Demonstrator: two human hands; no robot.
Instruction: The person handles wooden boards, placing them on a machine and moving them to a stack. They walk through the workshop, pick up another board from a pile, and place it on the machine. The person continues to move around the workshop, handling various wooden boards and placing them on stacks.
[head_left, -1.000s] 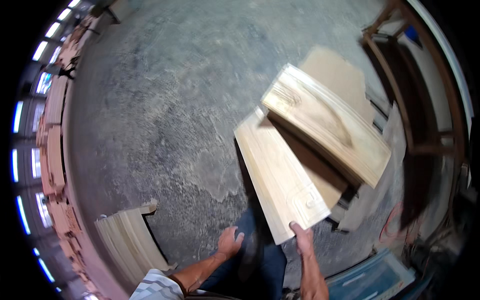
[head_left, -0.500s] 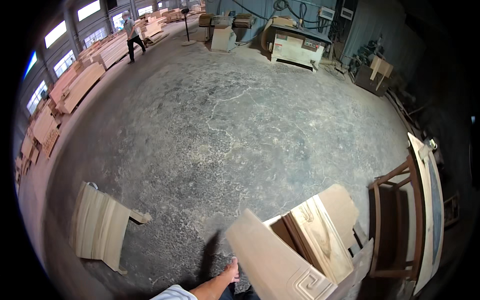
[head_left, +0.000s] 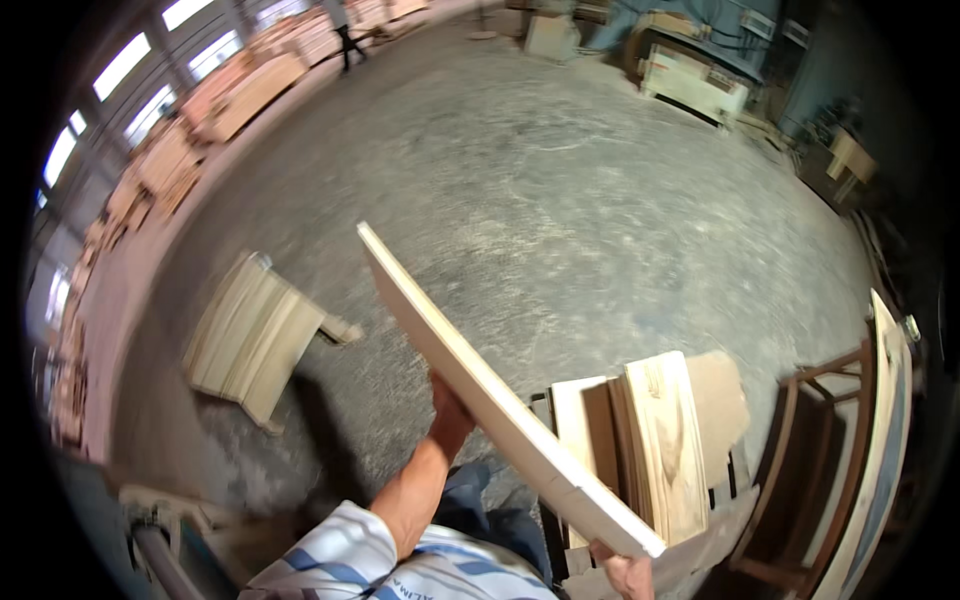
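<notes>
Since half a second ago the board (head_left: 490,398) has rolled from broad face up to narrow edge up, its far end now further left of the pile (head_left: 668,440); the left hand (head_left: 450,412), then just beside the board, now meets its left face near the middle. The board is held in the air, mostly left of the pile; its long axis slants from the near side of the pile away to the far left, the far end well apart from the pile. The right hand (head_left: 625,572) is the nearer one to the pile; its fingers grasp the board's near end, while the left hand's fingers are hidden behind the board, so I cannot tell how far they close. From the left fingers, the board lies to the right, toward the pile; a second stack (head_left: 250,335) stands well left of the pile, and a cardboard sheet (head_left: 718,400) lies just right of it.
</notes>
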